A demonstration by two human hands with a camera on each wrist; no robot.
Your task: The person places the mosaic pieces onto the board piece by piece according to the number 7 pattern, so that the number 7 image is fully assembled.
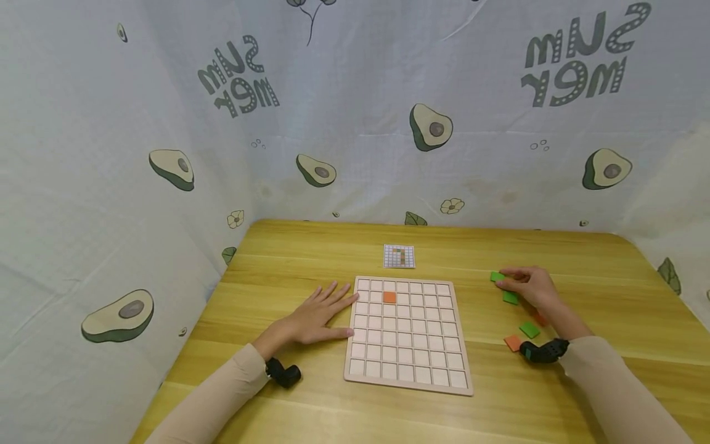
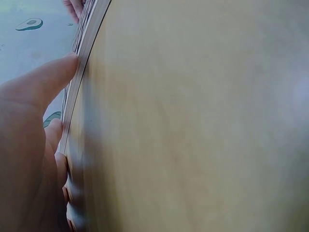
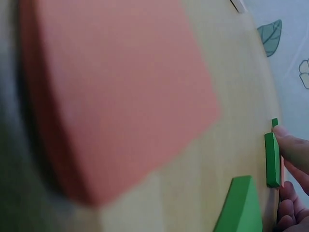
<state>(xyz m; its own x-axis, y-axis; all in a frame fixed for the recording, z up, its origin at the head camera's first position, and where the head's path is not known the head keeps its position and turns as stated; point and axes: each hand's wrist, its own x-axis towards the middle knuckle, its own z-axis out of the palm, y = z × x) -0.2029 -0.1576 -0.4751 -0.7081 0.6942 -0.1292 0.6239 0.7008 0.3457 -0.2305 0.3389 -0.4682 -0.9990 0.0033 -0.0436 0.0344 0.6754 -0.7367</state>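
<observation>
Left hand steadies the board; right hand is among loose tiles.

The left hand (image 1: 316, 317) lies flat on the table (image 1: 582, 259), fingers straight and touching the left edge of the board (image 1: 407, 373), apparently to keep it from sliding. One orange tile (image 1: 390, 297) sits in a cell near the board's top. The right hand (image 1: 529, 287) rests over loose green tiles, fingers curled onto the green tile (image 1: 497, 277) at its fingertips; whether it pinches it, I cannot tell. More tiles lie near the right wrist. A pattern card (image 1: 399, 256) lies beyond the board, in plain view as reference.
</observation>
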